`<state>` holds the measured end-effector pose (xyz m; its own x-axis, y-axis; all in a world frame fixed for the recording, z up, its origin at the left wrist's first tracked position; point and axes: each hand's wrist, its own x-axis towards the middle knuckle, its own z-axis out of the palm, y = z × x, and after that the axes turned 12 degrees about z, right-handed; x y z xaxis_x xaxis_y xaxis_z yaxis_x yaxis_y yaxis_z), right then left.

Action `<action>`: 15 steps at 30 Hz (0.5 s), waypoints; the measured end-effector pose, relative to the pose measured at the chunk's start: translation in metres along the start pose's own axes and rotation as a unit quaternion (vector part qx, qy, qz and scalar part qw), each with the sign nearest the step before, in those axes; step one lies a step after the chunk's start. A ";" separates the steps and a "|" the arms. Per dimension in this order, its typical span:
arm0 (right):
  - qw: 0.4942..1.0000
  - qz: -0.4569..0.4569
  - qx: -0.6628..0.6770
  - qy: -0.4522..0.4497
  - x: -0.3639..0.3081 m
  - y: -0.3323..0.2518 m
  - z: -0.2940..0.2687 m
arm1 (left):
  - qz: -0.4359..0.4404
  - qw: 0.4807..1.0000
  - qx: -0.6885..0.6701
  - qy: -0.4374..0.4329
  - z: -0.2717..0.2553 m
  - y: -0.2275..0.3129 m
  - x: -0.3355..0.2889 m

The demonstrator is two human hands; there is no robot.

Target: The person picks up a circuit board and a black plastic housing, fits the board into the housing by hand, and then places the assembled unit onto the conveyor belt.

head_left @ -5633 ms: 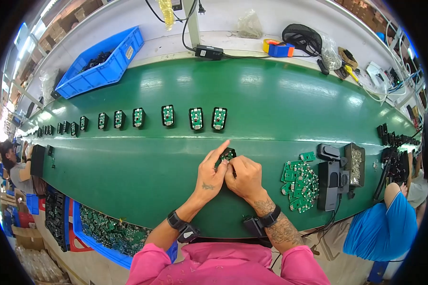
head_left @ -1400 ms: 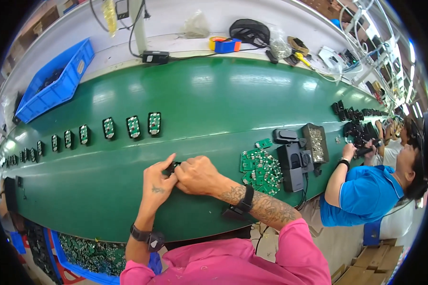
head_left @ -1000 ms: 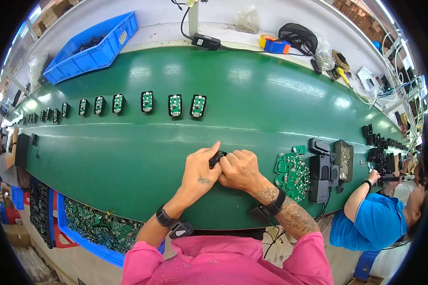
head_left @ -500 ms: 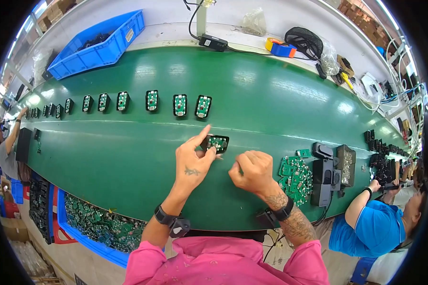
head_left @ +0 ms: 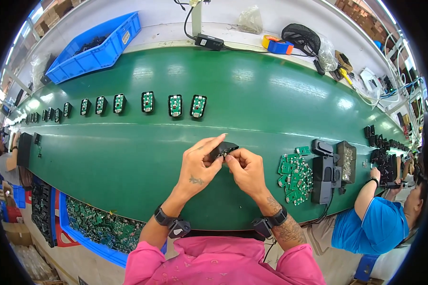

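A small black plastic case (head_left: 223, 148) is tilted up on edge above the middle of the bench. My left hand (head_left: 198, 166) is closed around it, index finger along its far side and thumb on the near side. The board in it is now mostly hidden from view. My right hand (head_left: 248, 171) is closed in a pinch, its thumb and fingertips at the case's near right edge. Whatever sits between those fingertips is too small or hidden to make out. Beyond my hands, several black cases with green circuit boards (head_left: 198, 106) stand in a row.
Loose green circuit boards (head_left: 295, 178) lie at right, beside a black device (head_left: 322, 180) and a tray of small metal parts (head_left: 348, 164). A blue crate (head_left: 97, 54) stands far left; a blue bin of boards (head_left: 102, 223) sits lower left. Co-workers sit at both sides.
My right hand has moved up and left to the case and now touches it. My left hand has turned the case so that its board no longer faces up.
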<state>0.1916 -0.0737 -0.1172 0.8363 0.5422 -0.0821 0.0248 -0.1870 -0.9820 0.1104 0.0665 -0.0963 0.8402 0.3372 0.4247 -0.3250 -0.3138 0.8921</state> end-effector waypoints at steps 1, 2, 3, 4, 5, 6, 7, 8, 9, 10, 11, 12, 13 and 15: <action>1.000 0.000 0.001 0.000 0.000 0.002 -0.002 | -0.002 1.000 -0.009 -0.004 0.000 0.000 0.000; 1.000 0.010 0.002 -0.007 0.001 0.004 -0.005 | -0.005 1.000 -0.018 -0.009 0.001 0.000 -0.001; 1.000 0.019 0.004 -0.015 0.001 0.006 -0.008 | -0.005 1.000 -0.018 -0.010 0.001 -0.002 -0.001; 1.000 0.019 0.005 -0.013 0.001 0.007 -0.012 | -0.001 1.000 -0.020 -0.008 0.002 -0.004 -0.002; 0.999 0.047 0.007 -0.026 0.002 0.008 -0.015 | 0.003 1.000 -0.023 -0.006 0.002 -0.005 -0.002; 0.996 0.075 0.009 -0.038 0.002 0.009 -0.017 | 0.003 1.000 -0.023 -0.008 0.002 -0.005 -0.001; 0.996 0.075 0.010 -0.036 0.002 0.010 -0.017 | -0.009 1.000 -0.021 -0.012 0.001 -0.005 0.000; 0.995 0.081 0.028 -0.051 0.002 0.010 -0.018 | -0.020 0.999 -0.019 -0.015 0.001 -0.004 0.001; 0.993 0.087 0.045 -0.067 0.002 0.010 -0.019 | -0.020 0.999 -0.019 -0.017 0.001 -0.005 0.001; 0.993 0.087 0.046 -0.066 0.002 0.008 -0.019 | -0.019 1.000 -0.018 -0.014 0.001 -0.006 0.000; 0.987 0.116 0.065 -0.086 0.002 0.005 -0.020 | -0.018 1.000 -0.017 -0.012 0.001 -0.007 0.001; 0.980 0.145 0.083 -0.107 0.002 0.003 -0.020 | -0.017 1.000 -0.017 -0.013 0.001 -0.007 0.001; 0.980 0.144 0.083 -0.107 0.002 0.003 -0.020 | -0.018 1.000 -0.014 -0.014 0.000 -0.007 0.001; 0.982 0.150 0.055 -0.097 0.001 0.004 -0.018 | -0.019 1.000 -0.009 -0.016 0.000 -0.006 0.002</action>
<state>0.2025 -0.0881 -0.1179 0.6766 0.6240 -0.3910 -0.2751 -0.2784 -0.9202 0.1134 0.0692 -0.1009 0.8656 0.3191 0.3860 -0.3010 -0.2845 0.9102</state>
